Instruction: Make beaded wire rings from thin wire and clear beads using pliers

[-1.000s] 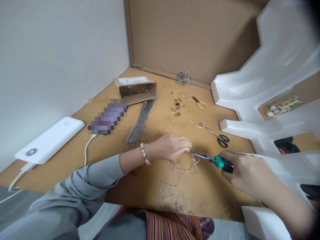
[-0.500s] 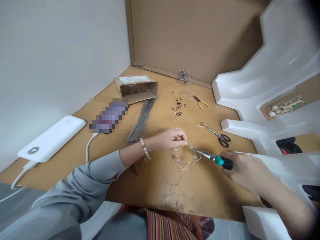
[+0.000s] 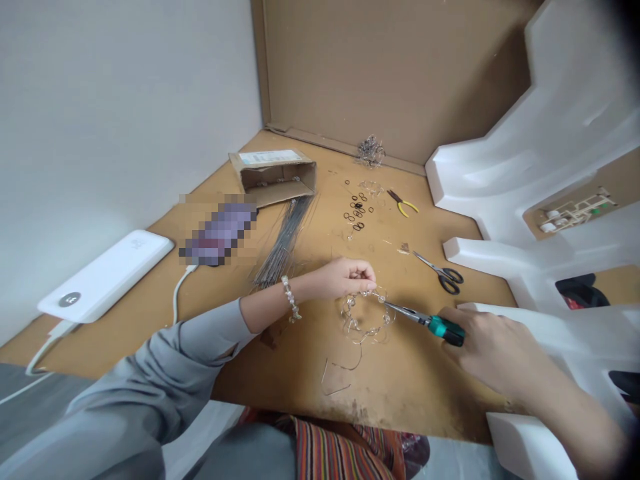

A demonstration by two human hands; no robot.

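A ring of thin wire with clear beads (image 3: 353, 324) hangs over the tabletop, pinched at its upper edge between the thumb and fingers of my left hand (image 3: 356, 275). My right hand (image 3: 483, 337) is wrapped round the green-and-black handle of long-nose pliers (image 3: 433, 325). The pliers' tips meet the right side of the beaded ring near one bead; whether the jaws grip the wire I cannot tell. On the table below the ring lie loose bent pieces of wire (image 3: 345, 367). A beaded bracelet (image 3: 290, 299) circles my left wrist.
Scissors (image 3: 443, 273) and yellow-handled pliers (image 3: 403, 203) lie to the right. Several black rings (image 3: 359, 207), a wire bundle (image 3: 280, 247) and an open cardboard box (image 3: 274, 177) sit further back. A power bank (image 3: 107, 277) and a blurred phone (image 3: 219, 235) are leftward; white foam (image 3: 465, 183) edges the right.
The beaded ring has turned slightly in my left hand, with its beads and loose wires shifted. The pliers' tips have moved slightly left and down along it.
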